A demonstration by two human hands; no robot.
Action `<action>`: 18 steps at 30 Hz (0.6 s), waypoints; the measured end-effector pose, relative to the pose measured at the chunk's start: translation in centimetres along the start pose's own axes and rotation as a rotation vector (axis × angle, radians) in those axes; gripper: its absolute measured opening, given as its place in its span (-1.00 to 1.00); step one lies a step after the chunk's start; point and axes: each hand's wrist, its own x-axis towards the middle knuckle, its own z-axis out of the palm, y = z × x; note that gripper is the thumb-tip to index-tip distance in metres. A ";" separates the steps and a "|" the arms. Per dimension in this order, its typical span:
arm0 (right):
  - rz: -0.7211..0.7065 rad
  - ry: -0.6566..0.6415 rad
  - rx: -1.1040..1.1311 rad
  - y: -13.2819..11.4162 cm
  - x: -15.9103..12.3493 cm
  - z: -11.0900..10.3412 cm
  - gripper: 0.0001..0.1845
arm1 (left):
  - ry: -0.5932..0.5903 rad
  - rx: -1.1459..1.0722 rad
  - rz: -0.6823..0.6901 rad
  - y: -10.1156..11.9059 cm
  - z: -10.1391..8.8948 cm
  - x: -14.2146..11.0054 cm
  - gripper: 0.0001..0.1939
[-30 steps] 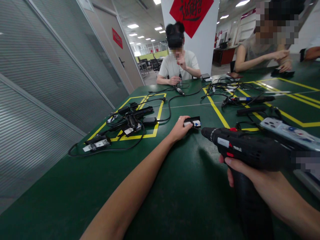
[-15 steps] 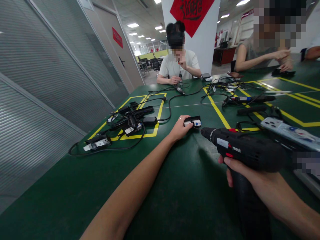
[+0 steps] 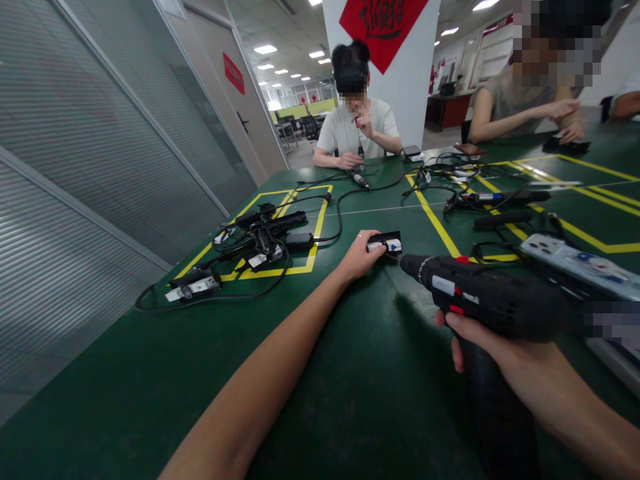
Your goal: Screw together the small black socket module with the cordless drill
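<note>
My left hand [image 3: 363,257] is closed around the left end of a small black-and-white part [image 3: 393,244] with a bit of blue on it, low at the tabletop. What kind of part it is I cannot make out. In my right hand [image 3: 493,340] is a black cordless drill [image 3: 480,290] with red accents, gripped by its handle. Its chuck points left, and a thin bit reaches toward the near side of the part. Whether the bit touches the part I cannot tell.
Left on the green table [image 3: 320,373] lies a tangle of black devices and cables [image 3: 263,237] within yellow tape. More cables and a pen-like tool [image 3: 510,198] lie to the right, near a pale blue case [image 3: 580,263]. Two people [image 3: 357,130] sit across the table.
The drill has shifted very slightly left. My left hand and the part stay in nearly the same place.
</note>
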 end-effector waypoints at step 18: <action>-0.029 0.001 -0.034 0.4 0.0 -0.4 -0.56 | 0.002 0.009 -0.002 0.0 0.1 0.1 -0.58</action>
